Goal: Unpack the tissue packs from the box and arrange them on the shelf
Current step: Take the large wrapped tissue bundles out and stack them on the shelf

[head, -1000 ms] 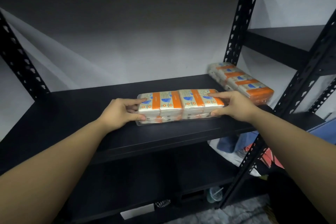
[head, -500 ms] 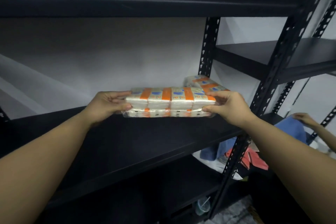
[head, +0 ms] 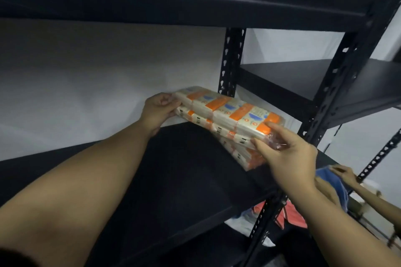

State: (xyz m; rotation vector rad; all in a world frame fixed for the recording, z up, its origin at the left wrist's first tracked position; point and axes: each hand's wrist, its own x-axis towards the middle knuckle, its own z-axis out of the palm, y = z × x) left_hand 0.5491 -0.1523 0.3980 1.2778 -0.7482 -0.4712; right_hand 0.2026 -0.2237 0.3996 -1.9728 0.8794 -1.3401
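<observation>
Tissue pack (head: 227, 112): held tilted above a second pack (head: 245, 154) that lies on the shelf (head: 173, 180), at its right rear by the upright (head: 231, 60)
Left hand (head: 158, 110): grasps the far end
Right hand (head: 288, 154): pinches the near end and its loose wrap
Risk: the film could slip in the pinch, or the upper pack slide off askew
Box: not in view

free: shelf (head: 173, 180) left half | blocked: stacked tissue packs (head: 243, 154), rear post (head: 231, 60)
</observation>
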